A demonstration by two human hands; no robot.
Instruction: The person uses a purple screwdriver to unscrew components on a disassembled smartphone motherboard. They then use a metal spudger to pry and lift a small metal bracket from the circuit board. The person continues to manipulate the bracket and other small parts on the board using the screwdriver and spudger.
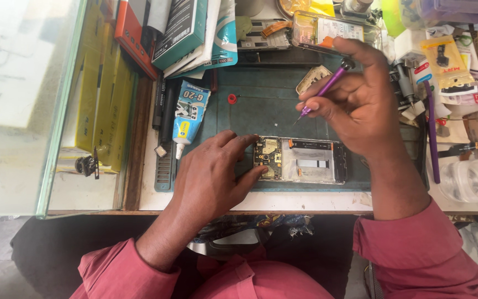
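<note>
**Opened phone under your left fingers, screwdriver raised in your right**

Your left hand (pixel 208 177) rests flat on the green work mat (pixel 261 105), fingers spread and relaxed rather than clenched, with the fingertips (pixel 258 171) pressing the near end of the opened phone (pixel 300 160). The phone lies face down with its back cover off: just beside your fingertips sits the circuit board, dark with gold-coloured shields and a small round camera module; beyond that runs a pale metal plate with a white strip across it and a black bar along the far edge.

Your right hand (pixel 355 102) hangs above the phone's far edge, fingers pinched around a purple precision screwdriver (pixel 327 86). Its dark cap points away from you and its thin tip slants down toward the mat, clear of the phone.

Well to the left of your left fingers lies a blue-and-white glue tube (pixel 189 113), nozzle pointing toward you.
</note>
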